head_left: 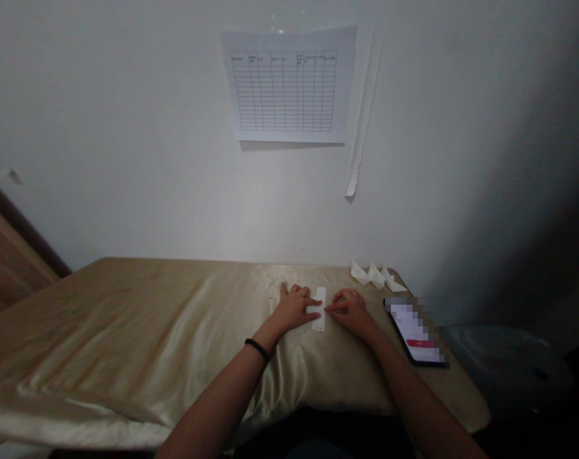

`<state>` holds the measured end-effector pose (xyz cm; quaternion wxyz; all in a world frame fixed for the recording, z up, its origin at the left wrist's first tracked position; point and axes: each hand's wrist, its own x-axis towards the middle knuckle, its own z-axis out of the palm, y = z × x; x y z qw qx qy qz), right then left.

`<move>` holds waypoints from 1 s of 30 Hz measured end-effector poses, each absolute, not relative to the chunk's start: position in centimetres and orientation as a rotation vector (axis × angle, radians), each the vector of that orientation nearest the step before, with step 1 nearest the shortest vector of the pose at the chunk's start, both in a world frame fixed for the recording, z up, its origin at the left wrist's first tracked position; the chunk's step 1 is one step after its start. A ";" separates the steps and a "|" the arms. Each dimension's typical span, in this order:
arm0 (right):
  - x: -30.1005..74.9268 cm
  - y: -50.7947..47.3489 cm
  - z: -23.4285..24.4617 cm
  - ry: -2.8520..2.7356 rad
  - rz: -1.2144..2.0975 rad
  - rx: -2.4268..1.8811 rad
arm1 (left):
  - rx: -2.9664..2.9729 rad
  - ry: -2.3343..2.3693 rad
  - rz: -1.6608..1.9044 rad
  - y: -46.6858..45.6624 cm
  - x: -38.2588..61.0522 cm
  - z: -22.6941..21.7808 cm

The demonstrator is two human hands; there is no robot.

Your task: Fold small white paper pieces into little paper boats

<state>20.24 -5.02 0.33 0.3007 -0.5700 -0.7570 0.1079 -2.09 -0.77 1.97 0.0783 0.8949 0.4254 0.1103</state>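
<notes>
A narrow white folded-looking strip of paper (318, 323) lies flat on the cloth-covered table, its long side running away from me. My left hand (293, 308) rests over its left edge, thumb and fingers spread, with fingertips pressing on the paper. At the right edge, my right hand (352, 311) has thumb and index finger pinched together on the paper's side. Whether a fold sits under those fingertips is too small to make out. Beyond my right hand, several small white folded paper boats (376, 276) stand in a row.
A smartphone (416, 335) with its screen lit lies right of my right forearm. Wrinkled gold satin cloth (141, 331) covers the table, whose far edge meets a white wall. A printed table sheet (289, 89) hangs there. A dark rounded object (509, 363) is at the right.
</notes>
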 end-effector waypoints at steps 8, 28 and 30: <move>20.2 -4.5 -0.4 -2.037 0.176 -1.576 | 2.687 1.283 0.344 -0.6 -2.1 1.6; 19.7 -3.3 -0.5 -1.901 0.013 -1.822 | 2.683 1.277 0.323 -0.8 -2.1 2.2; 19.9 -3.3 -0.7 -1.901 0.011 -1.790 | 2.686 1.279 0.321 -0.8 -2.1 2.1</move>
